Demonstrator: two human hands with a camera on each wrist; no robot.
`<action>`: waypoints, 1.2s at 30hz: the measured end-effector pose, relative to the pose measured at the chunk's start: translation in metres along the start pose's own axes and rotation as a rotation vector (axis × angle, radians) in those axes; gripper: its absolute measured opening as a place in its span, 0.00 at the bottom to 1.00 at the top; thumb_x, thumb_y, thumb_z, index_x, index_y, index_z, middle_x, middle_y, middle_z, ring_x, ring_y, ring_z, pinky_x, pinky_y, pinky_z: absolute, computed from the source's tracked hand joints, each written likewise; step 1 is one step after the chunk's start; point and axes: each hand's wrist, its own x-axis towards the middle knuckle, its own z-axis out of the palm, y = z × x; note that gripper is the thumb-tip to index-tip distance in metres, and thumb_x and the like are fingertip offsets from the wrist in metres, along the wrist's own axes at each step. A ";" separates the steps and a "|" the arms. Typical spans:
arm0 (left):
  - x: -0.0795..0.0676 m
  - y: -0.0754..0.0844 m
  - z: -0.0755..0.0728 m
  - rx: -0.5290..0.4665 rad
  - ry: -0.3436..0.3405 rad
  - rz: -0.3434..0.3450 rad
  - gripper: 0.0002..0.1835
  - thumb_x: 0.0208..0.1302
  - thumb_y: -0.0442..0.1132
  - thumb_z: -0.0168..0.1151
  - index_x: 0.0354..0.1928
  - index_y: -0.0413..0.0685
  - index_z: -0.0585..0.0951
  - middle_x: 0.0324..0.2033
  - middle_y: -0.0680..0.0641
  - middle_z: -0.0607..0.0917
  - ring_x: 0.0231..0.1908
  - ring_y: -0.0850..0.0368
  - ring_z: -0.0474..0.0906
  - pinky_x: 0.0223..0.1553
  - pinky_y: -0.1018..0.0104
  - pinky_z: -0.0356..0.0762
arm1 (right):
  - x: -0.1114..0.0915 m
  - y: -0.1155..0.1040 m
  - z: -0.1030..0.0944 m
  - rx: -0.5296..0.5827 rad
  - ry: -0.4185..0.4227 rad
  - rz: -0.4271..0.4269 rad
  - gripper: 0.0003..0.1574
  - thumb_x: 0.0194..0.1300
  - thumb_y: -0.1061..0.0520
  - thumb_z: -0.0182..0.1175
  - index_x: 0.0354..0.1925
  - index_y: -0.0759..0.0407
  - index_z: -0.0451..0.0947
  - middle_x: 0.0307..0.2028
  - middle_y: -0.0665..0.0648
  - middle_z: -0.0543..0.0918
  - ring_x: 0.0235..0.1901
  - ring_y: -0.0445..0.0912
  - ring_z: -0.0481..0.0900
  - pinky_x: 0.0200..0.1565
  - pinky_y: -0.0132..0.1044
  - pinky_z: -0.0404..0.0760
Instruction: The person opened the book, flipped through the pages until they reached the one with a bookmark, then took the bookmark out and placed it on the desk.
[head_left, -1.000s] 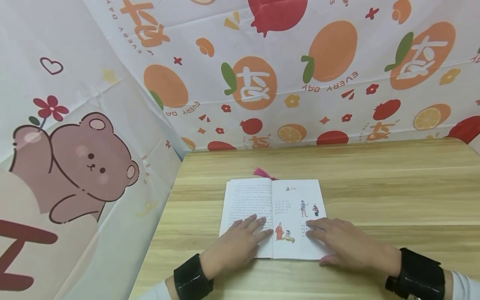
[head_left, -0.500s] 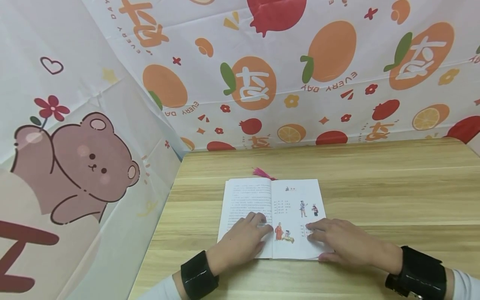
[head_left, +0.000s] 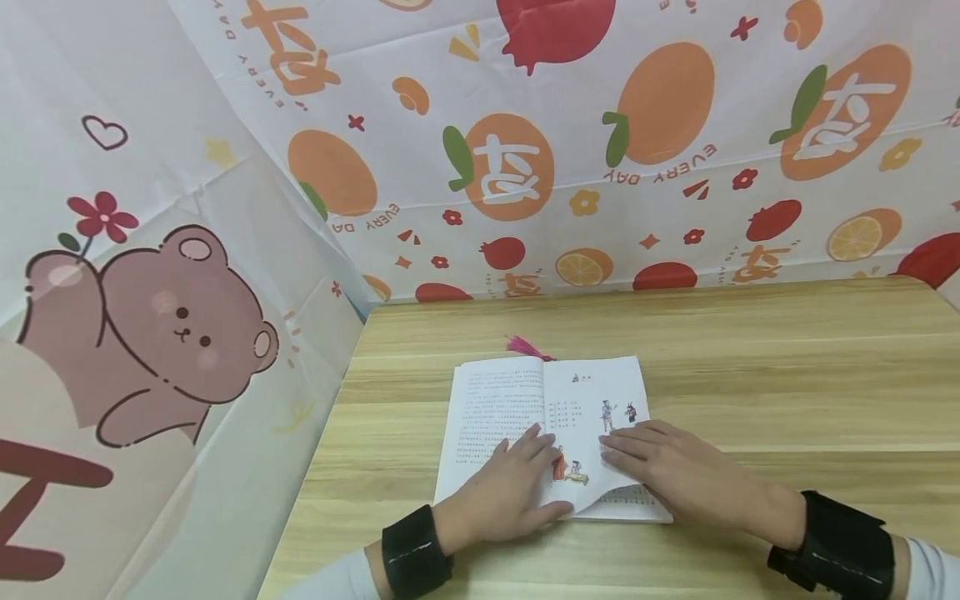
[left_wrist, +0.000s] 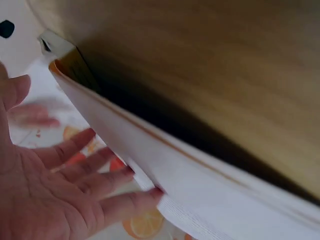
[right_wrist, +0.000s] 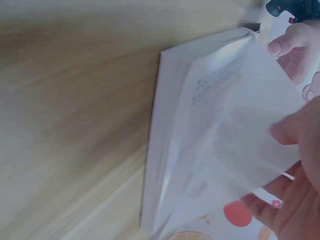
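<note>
An open book (head_left: pixel 487 400) lies on the wooden table, printed text on its left side and small coloured figures on its right. My left hand (head_left: pixel 498 492) rests with straight fingers across the lower middle of the book, fingertips close to the gutter. At the lower right, my right hand (head_left: pixel 690 471) holds the illustrated page (right_wrist: pixel 250 125), fingers on its upper face and thumb beneath. That page's lower edge is raised and bent, baring printed text of the sheet below. The right wrist view shows the thumb (right_wrist: pixel 287 131) against the underside of the lifted page.
A pink tassel (head_left: pixel 528 346) sticks out at the book's top edge. Wood-grain tabletop (head_left: pixel 787 367) surrounds the book. A fruit-print cloth (head_left: pixel 585 167) hangs behind the table, and a bear-print cloth (head_left: pixel 180 325) hangs on the left. Black bands (head_left: pixel 416 550) wrap both wrists.
The right hand has shifted slightly left and up, lifting the page's lower right part. My left hand has moved right, from the left page toward the gutter.
</note>
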 end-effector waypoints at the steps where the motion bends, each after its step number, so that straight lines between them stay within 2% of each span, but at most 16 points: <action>1: 0.001 0.003 0.001 -0.003 0.003 -0.019 0.40 0.57 0.69 0.42 0.59 0.44 0.66 0.61 0.43 0.68 0.64 0.47 0.51 0.52 0.36 0.66 | 0.001 -0.001 -0.001 -0.017 0.014 -0.010 0.35 0.50 0.65 0.59 0.59 0.56 0.68 0.58 0.54 0.74 0.58 0.46 0.64 0.56 0.48 0.69; 3: 0.003 0.008 0.003 -0.003 -0.001 -0.052 0.45 0.54 0.72 0.40 0.63 0.43 0.62 0.63 0.42 0.66 0.64 0.46 0.50 0.52 0.34 0.65 | 0.004 -0.002 -0.004 -0.057 0.066 -0.043 0.39 0.50 0.65 0.59 0.62 0.55 0.64 0.59 0.54 0.72 0.59 0.46 0.62 0.58 0.49 0.67; 5: 0.005 0.013 0.004 0.002 -0.004 -0.077 0.49 0.53 0.73 0.40 0.66 0.42 0.56 0.65 0.41 0.62 0.64 0.44 0.49 0.52 0.33 0.64 | 0.007 -0.005 -0.007 -0.081 0.139 -0.083 0.38 0.53 0.65 0.54 0.64 0.55 0.61 0.61 0.54 0.70 0.61 0.47 0.60 0.59 0.49 0.63; 8: 0.005 0.017 0.004 0.052 0.024 -0.090 0.50 0.55 0.67 0.46 0.69 0.41 0.44 0.67 0.40 0.58 0.64 0.44 0.50 0.52 0.35 0.66 | 0.012 -0.009 -0.009 -0.101 0.251 -0.135 0.30 0.64 0.62 0.39 0.65 0.56 0.57 0.63 0.57 0.66 0.62 0.49 0.57 0.62 0.47 0.55; 10: 0.004 0.019 0.002 0.088 0.098 -0.086 0.51 0.53 0.58 0.53 0.69 0.42 0.39 0.67 0.38 0.55 0.63 0.45 0.52 0.52 0.40 0.69 | 0.014 -0.011 -0.010 -0.089 0.307 -0.136 0.29 0.69 0.57 0.30 0.66 0.57 0.56 0.65 0.58 0.64 0.63 0.51 0.56 0.64 0.46 0.49; 12: 0.003 0.019 -0.001 0.132 0.200 -0.071 0.54 0.48 0.49 0.59 0.69 0.43 0.36 0.68 0.37 0.51 0.63 0.45 0.52 0.52 0.43 0.70 | 0.013 -0.012 -0.011 -0.076 0.341 -0.102 0.30 0.70 0.51 0.25 0.66 0.57 0.56 0.66 0.59 0.61 0.63 0.51 0.55 0.66 0.43 0.45; 15: 0.000 0.018 -0.007 0.225 0.344 -0.025 0.56 0.41 0.43 0.64 0.70 0.48 0.39 0.69 0.35 0.43 0.64 0.42 0.46 0.56 0.40 0.64 | 0.009 -0.012 -0.009 -0.058 0.342 -0.025 0.32 0.70 0.46 0.27 0.66 0.56 0.55 0.67 0.59 0.59 0.64 0.51 0.54 0.67 0.41 0.41; 17: -0.003 0.016 -0.012 0.339 0.382 0.005 0.55 0.41 0.40 0.66 0.70 0.52 0.44 0.69 0.36 0.41 0.65 0.40 0.40 0.57 0.36 0.59 | 0.005 -0.010 -0.007 -0.051 0.299 0.019 0.33 0.69 0.44 0.33 0.67 0.55 0.53 0.67 0.59 0.58 0.64 0.51 0.52 0.68 0.41 0.41; 20: -0.005 0.011 -0.017 0.554 0.346 0.035 0.42 0.46 0.38 0.63 0.66 0.53 0.58 0.70 0.39 0.45 0.66 0.41 0.37 0.58 0.36 0.56 | -0.002 -0.009 -0.003 -0.034 0.203 0.043 0.35 0.65 0.44 0.45 0.66 0.53 0.55 0.67 0.58 0.59 0.64 0.50 0.52 0.65 0.46 0.52; 22: -0.006 0.008 -0.018 0.661 0.285 0.060 0.32 0.51 0.38 0.58 0.62 0.53 0.65 0.70 0.42 0.51 0.66 0.43 0.40 0.60 0.40 0.57 | -0.006 -0.009 0.001 -0.015 0.129 0.049 0.37 0.61 0.44 0.52 0.66 0.52 0.58 0.67 0.57 0.60 0.64 0.48 0.52 0.61 0.49 0.61; 25: -0.008 0.000 -0.015 0.709 0.181 0.127 0.26 0.54 0.42 0.55 0.58 0.57 0.71 0.67 0.47 0.60 0.65 0.46 0.46 0.59 0.44 0.59 | -0.011 -0.009 0.007 0.015 0.049 0.048 0.35 0.60 0.44 0.54 0.64 0.51 0.61 0.66 0.55 0.62 0.63 0.47 0.55 0.56 0.51 0.70; 28: -0.011 -0.006 -0.008 0.641 0.070 0.159 0.29 0.53 0.43 0.56 0.61 0.59 0.68 0.65 0.50 0.64 0.64 0.46 0.51 0.58 0.46 0.63 | -0.015 -0.009 0.013 0.049 0.007 0.064 0.37 0.59 0.40 0.54 0.63 0.51 0.63 0.65 0.56 0.63 0.61 0.47 0.58 0.54 0.51 0.72; 30: -0.012 -0.009 -0.006 0.562 0.012 0.143 0.29 0.55 0.44 0.54 0.62 0.59 0.67 0.65 0.50 0.65 0.63 0.47 0.52 0.57 0.47 0.65 | -0.017 -0.008 0.016 0.062 0.001 0.074 0.38 0.57 0.37 0.55 0.61 0.52 0.65 0.64 0.57 0.64 0.60 0.49 0.61 0.52 0.51 0.73; 33: -0.014 -0.011 -0.007 0.436 -0.006 0.106 0.25 0.60 0.47 0.49 0.61 0.57 0.68 0.64 0.47 0.66 0.63 0.46 0.54 0.55 0.45 0.67 | -0.020 -0.006 0.016 0.086 -0.007 0.092 0.39 0.54 0.34 0.56 0.59 0.53 0.67 0.62 0.59 0.67 0.58 0.50 0.64 0.50 0.52 0.75; 36: -0.014 -0.013 -0.008 0.384 0.006 0.106 0.23 0.64 0.53 0.43 0.60 0.57 0.69 0.63 0.45 0.68 0.61 0.47 0.57 0.52 0.46 0.70 | -0.020 -0.005 0.017 0.108 -0.034 0.111 0.40 0.53 0.33 0.56 0.58 0.53 0.69 0.61 0.58 0.69 0.57 0.51 0.65 0.50 0.52 0.75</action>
